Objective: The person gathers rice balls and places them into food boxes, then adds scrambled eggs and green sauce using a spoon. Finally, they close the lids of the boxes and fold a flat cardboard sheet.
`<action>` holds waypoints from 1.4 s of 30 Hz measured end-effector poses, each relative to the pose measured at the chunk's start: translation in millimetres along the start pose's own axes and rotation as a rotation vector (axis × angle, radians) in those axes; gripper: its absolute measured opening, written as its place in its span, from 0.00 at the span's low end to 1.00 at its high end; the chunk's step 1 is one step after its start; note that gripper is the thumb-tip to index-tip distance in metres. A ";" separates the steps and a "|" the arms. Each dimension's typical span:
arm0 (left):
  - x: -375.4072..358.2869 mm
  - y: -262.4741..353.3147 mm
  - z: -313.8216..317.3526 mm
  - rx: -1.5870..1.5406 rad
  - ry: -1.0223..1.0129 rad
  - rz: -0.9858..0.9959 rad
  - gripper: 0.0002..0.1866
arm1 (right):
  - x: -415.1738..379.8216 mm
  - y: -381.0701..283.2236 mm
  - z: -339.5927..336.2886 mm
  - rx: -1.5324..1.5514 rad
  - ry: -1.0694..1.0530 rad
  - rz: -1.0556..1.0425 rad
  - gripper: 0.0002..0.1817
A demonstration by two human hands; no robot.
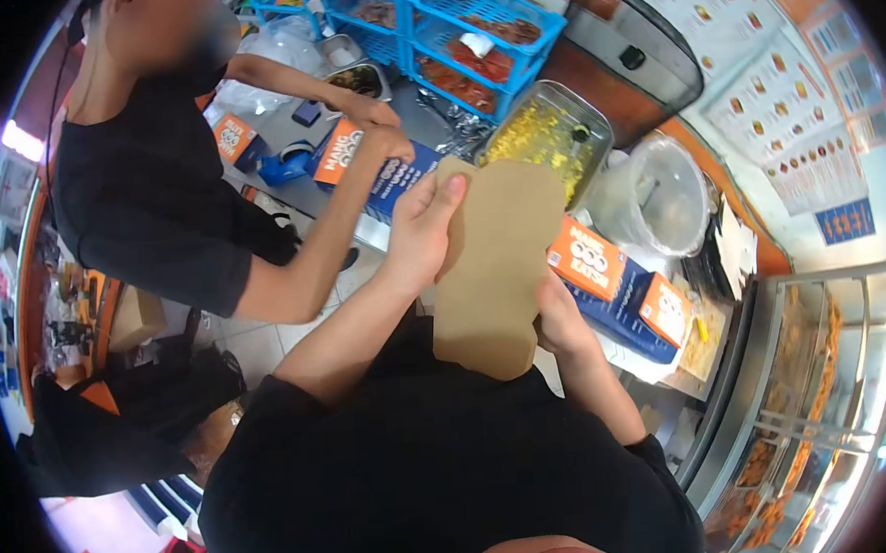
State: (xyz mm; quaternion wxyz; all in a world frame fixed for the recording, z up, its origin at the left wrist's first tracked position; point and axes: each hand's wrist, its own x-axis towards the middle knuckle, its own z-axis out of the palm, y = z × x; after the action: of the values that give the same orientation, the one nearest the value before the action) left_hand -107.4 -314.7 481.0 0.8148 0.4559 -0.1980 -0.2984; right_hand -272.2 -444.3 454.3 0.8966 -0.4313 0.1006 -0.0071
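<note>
A flat brown cardboard piece (502, 263) with rounded, notched edges is held up before my chest. My left hand (425, 227) grips its upper left edge, thumb on the front face. Lower on the right edge, my right hand (562, 315) holds it too, with most of its fingers hidden behind the board. Just right of my right hand, blue and orange printed boxes (614, 286) lie on the counter. Beyond the board is a metal tray (593, 118) of yellow food.
A co-worker (147, 182) at the left has both hands on another blue and orange box (341, 154). Blue racks (540, 26) stand at the back. A clear tub (659, 200) is beyond the boxes, and a glass food cabinet (770, 400) is at the right.
</note>
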 end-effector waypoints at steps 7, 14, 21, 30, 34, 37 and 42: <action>14.8 19.1 -57.8 -0.136 0.331 0.172 0.17 | 55.4 21.4 -1.7 -0.046 -0.042 0.186 0.60; 35.4 3.9 -80.4 -0.640 0.353 0.049 0.33 | 87.8 42.2 2.3 0.230 0.233 0.011 0.43; 34.6 15.0 -108.1 -0.560 -0.194 -0.457 0.26 | 98.3 -73.2 -72.8 -0.633 0.235 -0.121 0.20; 51.5 -6.3 -90.0 0.047 -0.078 -0.380 0.21 | 88.9 -67.4 -66.3 -0.092 0.265 0.081 0.41; 69.0 1.7 -81.3 0.068 -0.208 -0.384 0.25 | 99.1 -77.6 -90.4 -0.134 0.324 0.169 0.42; 82.7 -8.1 -64.8 -0.182 -0.176 -0.488 0.27 | 107.6 -94.3 -95.4 -0.278 0.093 0.136 0.39; 92.6 -15.0 -40.8 -0.367 -0.059 -0.335 0.28 | 98.9 -107.8 -83.7 -0.414 0.095 -0.216 0.33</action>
State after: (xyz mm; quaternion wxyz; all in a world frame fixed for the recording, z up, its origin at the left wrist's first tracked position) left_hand -18.9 -357.0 452.1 0.8170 0.3178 -0.0860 -0.4734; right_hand -182.9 -586.4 469.7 0.7773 -0.6134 0.0949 -0.1026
